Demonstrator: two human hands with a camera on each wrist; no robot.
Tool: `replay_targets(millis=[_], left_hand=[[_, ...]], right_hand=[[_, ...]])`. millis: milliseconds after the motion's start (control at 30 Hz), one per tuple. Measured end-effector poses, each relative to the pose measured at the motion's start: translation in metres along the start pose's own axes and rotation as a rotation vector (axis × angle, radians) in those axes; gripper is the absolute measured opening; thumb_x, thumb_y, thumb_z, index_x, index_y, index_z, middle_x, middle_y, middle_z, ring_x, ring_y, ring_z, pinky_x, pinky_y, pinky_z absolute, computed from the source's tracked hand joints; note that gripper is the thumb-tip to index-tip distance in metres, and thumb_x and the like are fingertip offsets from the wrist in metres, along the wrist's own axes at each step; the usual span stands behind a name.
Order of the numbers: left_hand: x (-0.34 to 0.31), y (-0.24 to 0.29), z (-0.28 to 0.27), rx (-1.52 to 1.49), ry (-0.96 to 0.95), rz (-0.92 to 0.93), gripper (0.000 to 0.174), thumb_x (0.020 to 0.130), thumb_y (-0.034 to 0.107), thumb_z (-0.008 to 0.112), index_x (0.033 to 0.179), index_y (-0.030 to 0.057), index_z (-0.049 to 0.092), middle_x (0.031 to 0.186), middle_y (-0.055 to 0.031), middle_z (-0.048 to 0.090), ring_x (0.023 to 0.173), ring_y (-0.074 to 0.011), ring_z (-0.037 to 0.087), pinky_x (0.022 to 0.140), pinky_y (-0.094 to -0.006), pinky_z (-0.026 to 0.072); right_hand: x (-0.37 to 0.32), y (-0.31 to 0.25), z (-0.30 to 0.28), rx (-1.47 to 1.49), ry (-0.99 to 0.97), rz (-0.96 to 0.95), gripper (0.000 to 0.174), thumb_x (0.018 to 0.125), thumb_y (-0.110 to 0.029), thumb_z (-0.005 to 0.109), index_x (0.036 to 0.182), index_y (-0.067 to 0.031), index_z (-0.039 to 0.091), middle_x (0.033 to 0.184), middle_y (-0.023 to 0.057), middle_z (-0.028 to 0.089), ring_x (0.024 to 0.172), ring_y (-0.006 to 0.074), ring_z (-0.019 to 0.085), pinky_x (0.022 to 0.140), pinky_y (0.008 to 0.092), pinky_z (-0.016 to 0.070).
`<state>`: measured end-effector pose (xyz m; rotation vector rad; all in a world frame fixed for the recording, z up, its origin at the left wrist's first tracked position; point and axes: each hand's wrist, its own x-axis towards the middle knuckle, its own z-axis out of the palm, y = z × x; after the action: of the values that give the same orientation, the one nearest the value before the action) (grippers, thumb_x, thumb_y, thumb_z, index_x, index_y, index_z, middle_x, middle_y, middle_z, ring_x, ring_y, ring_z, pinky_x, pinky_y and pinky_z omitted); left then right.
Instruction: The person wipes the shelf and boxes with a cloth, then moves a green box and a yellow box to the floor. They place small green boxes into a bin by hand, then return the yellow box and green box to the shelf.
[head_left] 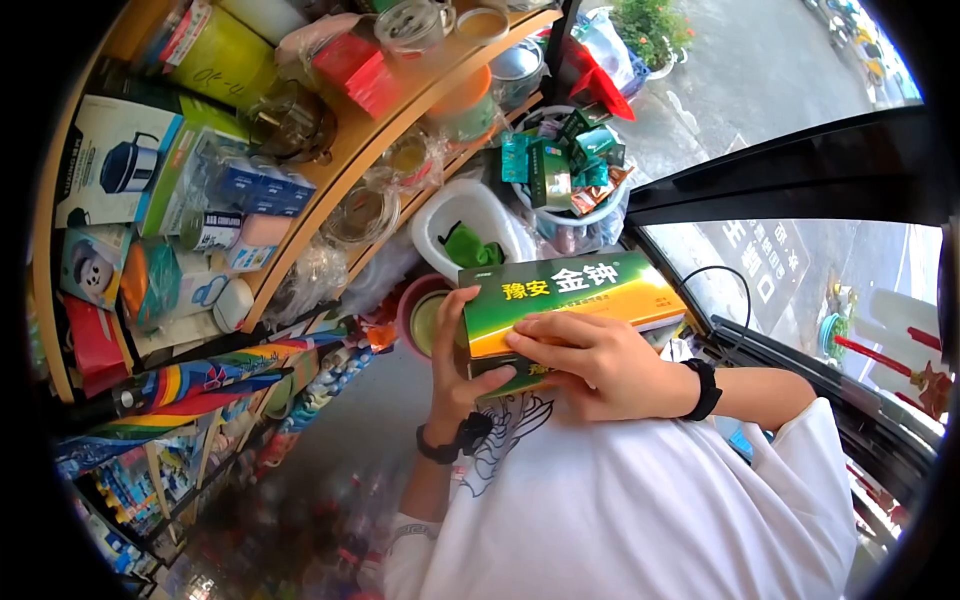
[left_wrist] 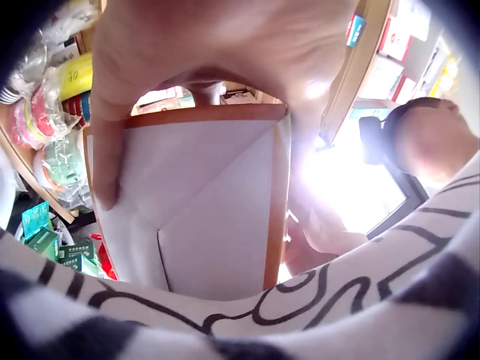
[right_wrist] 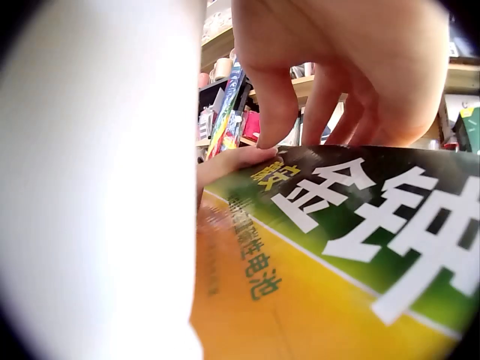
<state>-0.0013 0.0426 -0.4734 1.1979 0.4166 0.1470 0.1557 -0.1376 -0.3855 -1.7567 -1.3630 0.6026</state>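
Note:
A green, yellow and orange battery carton with Chinese lettering is held in front of the white shirt. My left hand grips its left end, fingers at the far corner and thumb against the side facing me. Across the carton's top lies my right hand, its fingers extended over the orange band. In the right wrist view, the right fingers reach over the carton's upper edge, close to the left thumb. The left wrist view shows a white folded face of the carton with orange borders.
Wooden shelves with jars, cups and boxed goods curve along the left. Beyond the carton stand a white tub with a green cloth and a basket of green boxes. A black-framed opening faces the street. Rolled rainbow fabric lies lower left.

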Motion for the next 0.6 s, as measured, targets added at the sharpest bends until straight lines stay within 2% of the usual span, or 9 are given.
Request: replay_targets(millis=[33, 133, 167, 200, 267, 300, 400, 433, 600], left_hand=[[0.0, -0.005, -0.001, 0.017, 0.018, 0.017, 0.092, 0.068, 0.015, 0.084, 0.148, 0.0066, 0.041, 0.143, -0.0094, 0.043, 0.134, -0.0238, 0.049, 0.113, -0.0359, 0.0403], [0.001, 0.005, 0.005, -0.084, 0.054, 0.002, 0.091, 0.067, 0.015, 0.083, 0.148, 0.0067, 0.042, 0.139, -0.01, 0.05, 0.13, -0.0236, 0.053, 0.112, -0.0361, 0.0415], [0.0, 0.002, 0.002, -0.118, 0.098, -0.015, 0.091, 0.067, 0.017, 0.082, 0.148, 0.007, 0.042, 0.136, -0.0105, 0.054, 0.127, -0.0241, 0.056, 0.111, -0.0359, 0.0425], [-0.001, -0.002, -0.003, -0.118, 0.097, -0.017, 0.091, 0.067, 0.017, 0.082, 0.148, 0.007, 0.042, 0.136, -0.0105, 0.054, 0.127, -0.0241, 0.056, 0.111, -0.0359, 0.0425], [0.0, -0.007, -0.014, -0.177, 0.111, 0.001, 0.091, 0.068, 0.018, 0.081, 0.149, 0.0075, 0.041, 0.137, -0.011, 0.054, 0.128, -0.0241, 0.055, 0.111, -0.0357, 0.042], [0.0, -0.004, -0.014, -0.14, 0.122, 0.003, 0.09, 0.068, 0.018, 0.08, 0.149, 0.0077, 0.042, 0.138, -0.0104, 0.053, 0.129, -0.0236, 0.054, 0.112, -0.0354, 0.0409], [0.001, -0.01, -0.017, -0.171, 0.197, -0.037, 0.088, 0.07, 0.018, 0.079, 0.149, 0.0076, 0.043, 0.139, -0.0095, 0.054, 0.13, -0.0232, 0.053, 0.113, -0.0349, 0.0395], [0.003, -0.011, -0.017, -0.167, 0.195, -0.036, 0.088, 0.07, 0.018, 0.079, 0.149, 0.0076, 0.043, 0.139, -0.0095, 0.054, 0.13, -0.0232, 0.053, 0.113, -0.0349, 0.0395], [0.013, -0.009, -0.008, -0.256, 0.22, -0.048, 0.083, 0.074, 0.016, 0.077, 0.149, 0.0076, 0.043, 0.139, -0.0091, 0.054, 0.13, -0.0237, 0.052, 0.113, -0.0348, 0.0395]], right_hand=[[-0.003, 0.008, -0.001, 0.001, -0.038, -0.024, 0.058, 0.077, -0.006, 0.072, 0.134, -0.0022, 0.062, 0.128, 0.014, 0.067, 0.12, 0.0329, 0.065, 0.102, 0.0444, 0.0543], [-0.016, 0.015, -0.02, -0.105, -0.032, 0.024, 0.061, 0.078, -0.012, 0.075, 0.136, -0.0044, 0.062, 0.135, 0.014, 0.065, 0.124, 0.0333, 0.064, 0.11, 0.0497, 0.048], [-0.026, 0.023, -0.025, -0.183, -0.034, 0.051, 0.068, 0.076, -0.024, 0.082, 0.139, -0.0069, 0.061, 0.136, 0.0128, 0.064, 0.126, 0.0328, 0.062, 0.117, 0.0554, 0.0395], [-0.034, 0.026, -0.032, -0.183, -0.034, 0.053, 0.068, 0.076, -0.024, 0.082, 0.139, -0.0069, 0.061, 0.136, 0.0128, 0.064, 0.126, 0.0328, 0.062, 0.117, 0.0554, 0.0395], [-0.048, 0.032, -0.047, -0.392, -0.041, 0.086, 0.081, 0.071, -0.036, 0.087, 0.141, -0.0072, 0.059, 0.135, 0.0113, 0.064, 0.13, 0.0308, 0.059, 0.121, 0.0563, 0.0313], [-0.057, 0.032, -0.053, -0.489, -0.118, 0.129, 0.098, 0.066, -0.042, 0.088, 0.15, -0.0076, 0.05, 0.143, 0.0106, 0.057, 0.139, 0.0287, 0.05, 0.124, 0.0577, 0.0237], [-0.062, 0.028, -0.06, -0.562, -0.219, 0.266, 0.108, 0.066, -0.04, 0.089, 0.157, -0.0079, 0.04, 0.154, 0.0107, 0.046, 0.147, 0.0288, 0.04, 0.125, 0.0564, 0.0226], [-0.062, 0.031, -0.061, -0.539, -0.281, 0.28, 0.109, 0.068, -0.031, 0.088, 0.159, -0.0052, 0.034, 0.158, 0.0124, 0.039, 0.15, 0.0307, 0.034, 0.125, 0.0561, 0.0232], [-0.056, 0.037, -0.05, -0.672, -0.202, 0.22, 0.099, 0.071, -0.011, 0.077, 0.157, 0.0046, 0.032, 0.155, 0.0193, 0.039, 0.149, 0.0352, 0.035, 0.123, 0.0562, 0.0243]])
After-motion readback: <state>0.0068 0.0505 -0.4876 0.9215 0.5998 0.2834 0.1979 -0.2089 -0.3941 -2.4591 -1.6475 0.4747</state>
